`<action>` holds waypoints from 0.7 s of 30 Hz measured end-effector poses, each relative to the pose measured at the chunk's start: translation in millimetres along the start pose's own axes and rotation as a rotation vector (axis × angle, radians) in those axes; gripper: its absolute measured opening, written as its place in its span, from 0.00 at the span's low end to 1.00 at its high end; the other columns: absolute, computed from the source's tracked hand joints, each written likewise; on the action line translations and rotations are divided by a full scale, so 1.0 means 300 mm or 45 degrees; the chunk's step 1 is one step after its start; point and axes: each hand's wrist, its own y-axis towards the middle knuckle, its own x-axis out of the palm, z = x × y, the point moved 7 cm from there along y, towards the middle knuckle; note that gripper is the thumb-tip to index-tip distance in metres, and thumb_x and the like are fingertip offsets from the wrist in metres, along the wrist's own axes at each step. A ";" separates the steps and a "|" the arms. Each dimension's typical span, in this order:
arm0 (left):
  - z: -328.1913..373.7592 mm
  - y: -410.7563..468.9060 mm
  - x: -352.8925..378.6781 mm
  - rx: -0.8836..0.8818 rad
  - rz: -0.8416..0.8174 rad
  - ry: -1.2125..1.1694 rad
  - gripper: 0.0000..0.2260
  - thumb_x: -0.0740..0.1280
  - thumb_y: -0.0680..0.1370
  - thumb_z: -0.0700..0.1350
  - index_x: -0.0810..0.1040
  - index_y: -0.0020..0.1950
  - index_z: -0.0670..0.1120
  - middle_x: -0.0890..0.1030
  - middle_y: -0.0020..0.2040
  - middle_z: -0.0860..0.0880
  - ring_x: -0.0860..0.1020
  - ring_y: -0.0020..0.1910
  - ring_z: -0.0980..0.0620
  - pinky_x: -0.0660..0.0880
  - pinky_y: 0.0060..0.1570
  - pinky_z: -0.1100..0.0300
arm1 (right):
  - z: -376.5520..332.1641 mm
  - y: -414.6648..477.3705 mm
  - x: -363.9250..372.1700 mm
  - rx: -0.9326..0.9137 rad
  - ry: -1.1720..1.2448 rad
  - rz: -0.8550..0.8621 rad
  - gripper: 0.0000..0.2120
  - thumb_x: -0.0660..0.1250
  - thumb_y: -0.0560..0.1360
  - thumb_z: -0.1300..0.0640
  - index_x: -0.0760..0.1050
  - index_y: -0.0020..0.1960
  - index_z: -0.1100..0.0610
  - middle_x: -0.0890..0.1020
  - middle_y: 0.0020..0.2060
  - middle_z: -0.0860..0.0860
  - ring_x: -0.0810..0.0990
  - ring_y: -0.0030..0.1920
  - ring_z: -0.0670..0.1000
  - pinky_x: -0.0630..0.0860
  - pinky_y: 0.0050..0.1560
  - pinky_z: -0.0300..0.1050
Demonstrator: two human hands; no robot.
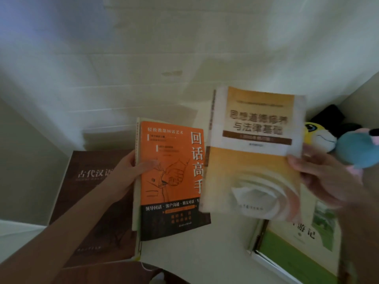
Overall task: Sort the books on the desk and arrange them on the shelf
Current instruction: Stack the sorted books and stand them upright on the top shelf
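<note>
The orange book (172,181) is held at its spine edge in the grip of the left hand (129,173), the thumb laid across the front cover. A yellow-and-white book (254,152), blurred, is grasped at its right edge by the right hand (324,177), the thumb pressed on the cover. Both covers are turned towards the camera, and the orange book's right edge is overlapped by the yellow-and-white one. A brown book (86,201) is seen flat on the pale desk (205,253) under the left forearm, and a green book (297,242) lies flat at the lower right. A yellow plush toy (315,134) and a blue plush toy (356,148) are set together in the right corner.
</note>
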 end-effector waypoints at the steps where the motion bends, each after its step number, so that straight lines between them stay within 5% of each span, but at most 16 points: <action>1: 0.003 0.000 0.016 0.001 -0.022 -0.015 0.45 0.82 0.43 0.61 0.74 0.58 0.51 0.85 0.48 0.47 0.84 0.46 0.46 0.81 0.36 0.57 | 0.027 0.021 0.031 0.011 0.017 -0.022 0.26 0.74 0.66 0.61 0.75 0.63 0.62 0.83 0.54 0.59 0.84 0.47 0.55 0.83 0.43 0.47; 10: 0.001 -0.008 0.077 0.015 -0.118 -0.057 0.46 0.80 0.46 0.64 0.71 0.60 0.53 0.84 0.50 0.52 0.83 0.48 0.50 0.80 0.38 0.60 | 0.298 0.149 0.177 0.114 -0.083 0.038 0.26 0.74 0.64 0.61 0.78 0.62 0.60 0.84 0.54 0.57 0.84 0.53 0.58 0.82 0.46 0.47; 21: -0.042 -0.011 0.055 -0.055 -0.074 -0.128 0.46 0.80 0.49 0.63 0.72 0.63 0.48 0.83 0.54 0.46 0.83 0.51 0.45 0.81 0.41 0.57 | 0.312 0.125 0.228 -0.124 -0.245 0.079 0.21 0.73 0.70 0.64 0.79 0.62 0.52 0.84 0.54 0.52 0.84 0.52 0.54 0.81 0.52 0.47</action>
